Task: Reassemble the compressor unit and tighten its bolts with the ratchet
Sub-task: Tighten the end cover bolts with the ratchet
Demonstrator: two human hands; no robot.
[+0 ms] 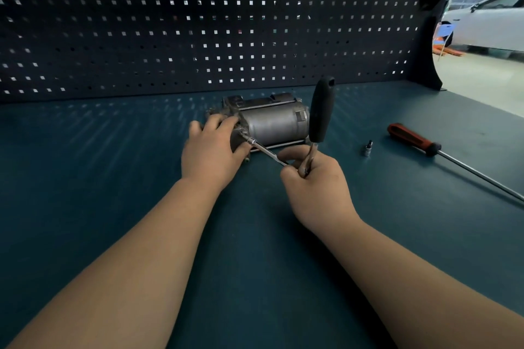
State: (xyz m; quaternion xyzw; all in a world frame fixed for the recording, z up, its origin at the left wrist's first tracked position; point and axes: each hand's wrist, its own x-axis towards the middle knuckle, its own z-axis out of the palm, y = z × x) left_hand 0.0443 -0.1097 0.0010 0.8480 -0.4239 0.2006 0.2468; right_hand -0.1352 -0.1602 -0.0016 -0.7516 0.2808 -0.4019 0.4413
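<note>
The grey metal compressor unit lies on its side on the dark teal bench, near the pegboard. My left hand wraps over its left end, fingers curled around the housing, and hides that end. My right hand grips the ratchet at its head; the black handle stands upright in front of the compressor's right end. A thin extension bar with a socket runs from the ratchet head up-left to a bolt on the compressor's near left face.
A loose small socket bit stands on the bench right of the compressor. A long screwdriver with a red and black handle lies further right, its shaft pointing to the right edge. The perforated pegboard closes off the back.
</note>
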